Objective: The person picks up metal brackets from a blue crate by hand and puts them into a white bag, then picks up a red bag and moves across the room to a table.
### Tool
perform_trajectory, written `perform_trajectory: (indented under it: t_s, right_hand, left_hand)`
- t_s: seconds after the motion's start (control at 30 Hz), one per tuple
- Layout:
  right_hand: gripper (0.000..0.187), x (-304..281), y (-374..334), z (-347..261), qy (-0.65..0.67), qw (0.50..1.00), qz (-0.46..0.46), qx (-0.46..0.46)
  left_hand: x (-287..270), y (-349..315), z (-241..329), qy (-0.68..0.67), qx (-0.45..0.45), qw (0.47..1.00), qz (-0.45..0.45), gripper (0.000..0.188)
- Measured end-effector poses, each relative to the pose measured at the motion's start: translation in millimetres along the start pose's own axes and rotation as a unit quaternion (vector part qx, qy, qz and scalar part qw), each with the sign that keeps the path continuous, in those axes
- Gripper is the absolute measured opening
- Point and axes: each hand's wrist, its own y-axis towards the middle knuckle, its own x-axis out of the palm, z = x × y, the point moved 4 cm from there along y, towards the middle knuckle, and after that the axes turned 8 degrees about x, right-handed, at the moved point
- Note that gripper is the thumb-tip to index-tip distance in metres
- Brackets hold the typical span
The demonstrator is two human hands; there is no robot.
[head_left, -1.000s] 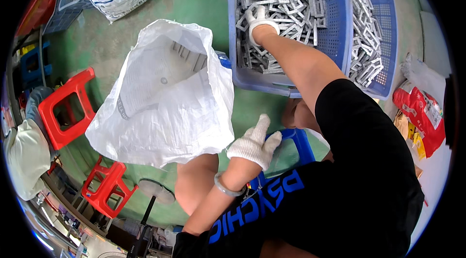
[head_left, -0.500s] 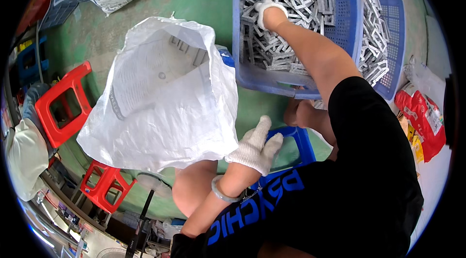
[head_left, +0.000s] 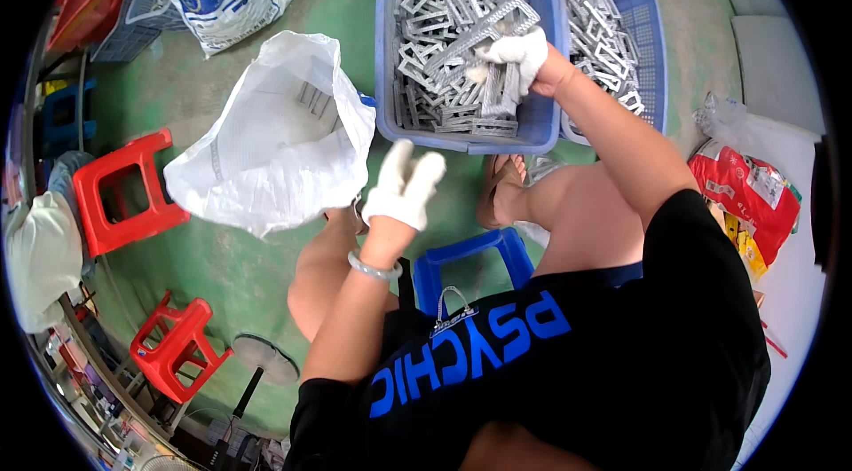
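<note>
Bright, diffuse light, soft shadows, centre fairly sharp, fisheye-bent edges, black corners

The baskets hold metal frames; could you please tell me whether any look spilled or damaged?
Nothing stands out: the frames lie jumbled in the left basket and the right basket, and I see none spilled. The right hand holds some; fine damage is too small to tell.

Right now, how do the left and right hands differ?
The right hand grips silver metal frames; the left hand is empty and open. The right hand is over the left blue basket, while the left hand hovers beside the open white bag. Both wear white gloves.
</note>
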Motion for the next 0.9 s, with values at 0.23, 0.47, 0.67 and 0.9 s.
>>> perform_trajectory:
  t_s: [0.23, 0.47, 0.67, 0.9]
  right_hand:
    - [0.033, 90, -109, 21, 0.116, 0.988, -0.075, -0.071]
    - [0.055, 141, -185, 31, 0.11, 0.958, -0.23, -0.134]
    - [0.065, 164, -220, 29, 0.021, 0.95, -0.269, -0.157]
    - [0.067, 184, -245, 27, -0.048, 0.941, -0.275, -0.191]
  left_hand:
    - [27, -48, 90, -0.029, 0.158, 0.982, -0.097, 0.059]
    - [48, -123, 108, 0.038, 0.273, 0.961, -0.035, 0.032]
    - [50, -167, 112, 0.116, 0.418, 0.901, -0.033, 0.035]
    - [59, -191, 124, 0.112, 0.45, 0.884, -0.062, 0.045]
